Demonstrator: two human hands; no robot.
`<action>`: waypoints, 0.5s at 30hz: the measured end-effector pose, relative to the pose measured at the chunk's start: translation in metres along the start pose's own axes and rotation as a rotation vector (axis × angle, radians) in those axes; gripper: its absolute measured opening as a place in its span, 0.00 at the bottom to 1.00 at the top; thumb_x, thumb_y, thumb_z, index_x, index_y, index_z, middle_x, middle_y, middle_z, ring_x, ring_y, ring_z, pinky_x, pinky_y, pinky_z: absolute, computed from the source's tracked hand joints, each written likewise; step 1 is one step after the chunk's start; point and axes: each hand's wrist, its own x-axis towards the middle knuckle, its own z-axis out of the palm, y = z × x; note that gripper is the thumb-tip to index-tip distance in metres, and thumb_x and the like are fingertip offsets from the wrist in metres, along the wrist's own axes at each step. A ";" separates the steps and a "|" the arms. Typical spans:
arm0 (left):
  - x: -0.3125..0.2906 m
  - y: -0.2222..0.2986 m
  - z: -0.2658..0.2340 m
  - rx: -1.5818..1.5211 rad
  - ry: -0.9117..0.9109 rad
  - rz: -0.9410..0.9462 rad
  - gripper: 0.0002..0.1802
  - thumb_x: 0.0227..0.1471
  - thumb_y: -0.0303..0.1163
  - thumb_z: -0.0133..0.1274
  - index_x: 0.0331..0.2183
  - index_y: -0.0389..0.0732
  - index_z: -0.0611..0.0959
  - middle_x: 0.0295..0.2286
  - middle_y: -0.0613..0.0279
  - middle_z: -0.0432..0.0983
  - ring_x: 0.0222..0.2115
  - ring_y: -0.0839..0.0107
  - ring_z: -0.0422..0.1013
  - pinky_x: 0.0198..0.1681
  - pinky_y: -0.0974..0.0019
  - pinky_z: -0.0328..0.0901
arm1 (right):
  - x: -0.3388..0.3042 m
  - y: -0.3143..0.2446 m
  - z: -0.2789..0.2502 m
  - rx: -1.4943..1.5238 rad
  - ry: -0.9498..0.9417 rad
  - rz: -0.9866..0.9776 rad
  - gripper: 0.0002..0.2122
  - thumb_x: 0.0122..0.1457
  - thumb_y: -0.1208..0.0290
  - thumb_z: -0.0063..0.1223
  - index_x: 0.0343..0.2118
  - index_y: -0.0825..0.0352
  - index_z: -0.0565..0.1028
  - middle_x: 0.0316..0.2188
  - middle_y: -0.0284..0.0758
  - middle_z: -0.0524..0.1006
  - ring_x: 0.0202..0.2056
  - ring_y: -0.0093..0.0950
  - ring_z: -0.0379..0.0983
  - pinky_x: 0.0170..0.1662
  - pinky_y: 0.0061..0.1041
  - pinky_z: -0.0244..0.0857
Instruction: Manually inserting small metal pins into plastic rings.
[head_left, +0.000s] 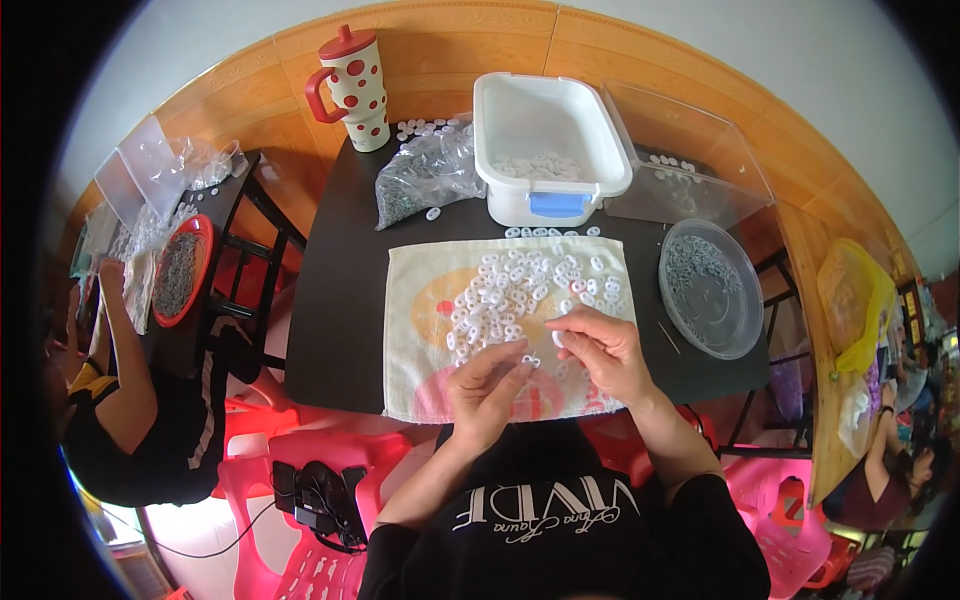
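My left hand is closed in a pinch over the towel's near part. A small white oval plastic piece shows at its fingertips, with what looks like a thin metal bit beside it. My right hand, just to the right, pinches another white oval piece between thumb and fingers. Beyond both hands, a loose pile of white oval pieces with two dark holes is spread on a patterned cream and pink towel.
A white bin with white pieces inside stands behind the towel. Left of it are a clear bag of small metal parts and a red-dotted tumbler. To the right lie a round clear tub and a toothpick. Another person works at left.
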 end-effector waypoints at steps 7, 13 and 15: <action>0.000 0.002 0.000 -0.030 -0.046 -0.016 0.22 0.53 0.13 0.53 0.51 0.34 0.77 0.34 0.63 0.77 0.35 0.76 0.74 0.40 0.73 0.70 | 0.004 -0.005 0.013 -0.020 -0.001 -0.011 0.06 0.59 0.83 0.53 0.38 0.74 0.77 0.28 0.33 0.76 0.28 0.18 0.72 0.32 0.17 0.66; 0.001 0.002 0.000 -0.046 -0.063 0.004 0.23 0.54 0.13 0.53 0.52 0.34 0.76 0.34 0.63 0.77 0.35 0.77 0.74 0.41 0.73 0.70 | 0.005 0.001 0.014 -0.045 -0.017 -0.085 0.04 0.58 0.85 0.53 0.36 0.75 0.76 0.28 0.32 0.76 0.28 0.17 0.72 0.31 0.16 0.66; 0.001 0.002 0.000 -0.047 -0.065 0.013 0.23 0.54 0.13 0.53 0.52 0.34 0.76 0.34 0.63 0.78 0.35 0.77 0.74 0.41 0.73 0.70 | 0.006 0.000 0.013 -0.053 -0.026 -0.096 0.04 0.58 0.86 0.53 0.36 0.75 0.77 0.28 0.33 0.76 0.28 0.18 0.72 0.31 0.16 0.66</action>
